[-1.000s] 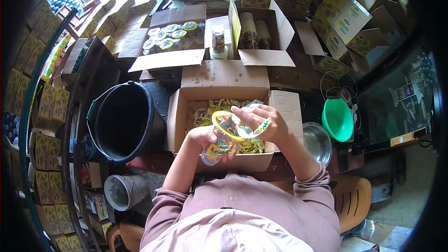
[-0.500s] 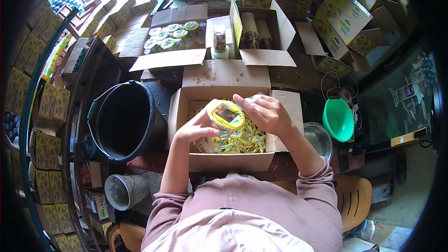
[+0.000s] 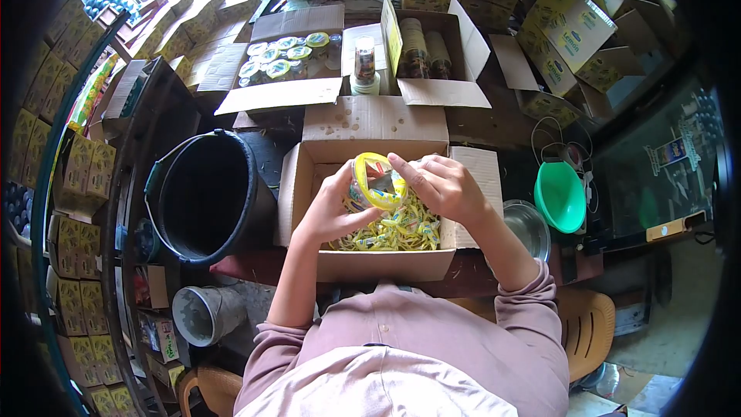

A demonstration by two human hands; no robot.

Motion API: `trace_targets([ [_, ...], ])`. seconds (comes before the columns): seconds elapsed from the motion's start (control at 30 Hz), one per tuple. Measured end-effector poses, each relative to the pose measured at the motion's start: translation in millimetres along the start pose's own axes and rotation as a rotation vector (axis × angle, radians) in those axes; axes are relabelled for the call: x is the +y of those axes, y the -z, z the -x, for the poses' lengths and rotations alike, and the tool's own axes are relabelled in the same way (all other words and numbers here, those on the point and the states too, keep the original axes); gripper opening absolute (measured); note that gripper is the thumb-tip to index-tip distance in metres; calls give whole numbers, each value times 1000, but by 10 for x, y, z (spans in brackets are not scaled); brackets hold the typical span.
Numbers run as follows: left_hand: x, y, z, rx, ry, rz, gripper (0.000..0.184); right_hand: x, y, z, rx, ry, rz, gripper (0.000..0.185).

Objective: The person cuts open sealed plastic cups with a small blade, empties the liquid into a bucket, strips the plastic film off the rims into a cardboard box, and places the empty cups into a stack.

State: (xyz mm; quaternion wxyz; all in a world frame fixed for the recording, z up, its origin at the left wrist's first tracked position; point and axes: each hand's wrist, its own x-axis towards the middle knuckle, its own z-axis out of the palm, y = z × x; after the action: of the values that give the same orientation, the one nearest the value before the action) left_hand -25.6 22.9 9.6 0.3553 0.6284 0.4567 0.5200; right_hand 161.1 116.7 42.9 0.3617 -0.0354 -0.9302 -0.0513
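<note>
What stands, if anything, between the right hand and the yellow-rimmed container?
Nothing visible: the right hand is at the edge of the yellow-rimmed container, which the left hand holds from the opposite side.

Glare at upper left; dark, fisheye-curved edges.

Black bucket (image 3: 265,205) at left, grey bucket (image 3: 225,313) near; green bowl (image 3: 559,198) near metal basin (image 3: 531,225) at right.

The left hand (image 3: 330,210) holds a yellow-rimmed jar (image 3: 377,185) above an open cardboard box (image 3: 382,267).
</note>
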Motion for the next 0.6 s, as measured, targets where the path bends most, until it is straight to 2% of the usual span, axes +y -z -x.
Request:
trace_targets([
  [0.3, -2, -70, 21, 77, -45, -105, 51, -25, -16, 25, 12, 6, -32, 50],
  [0.6, -53, -115, 67, -62, 12, 112, 48, -48, -47, 33, 57, 18, -95, 49],
])
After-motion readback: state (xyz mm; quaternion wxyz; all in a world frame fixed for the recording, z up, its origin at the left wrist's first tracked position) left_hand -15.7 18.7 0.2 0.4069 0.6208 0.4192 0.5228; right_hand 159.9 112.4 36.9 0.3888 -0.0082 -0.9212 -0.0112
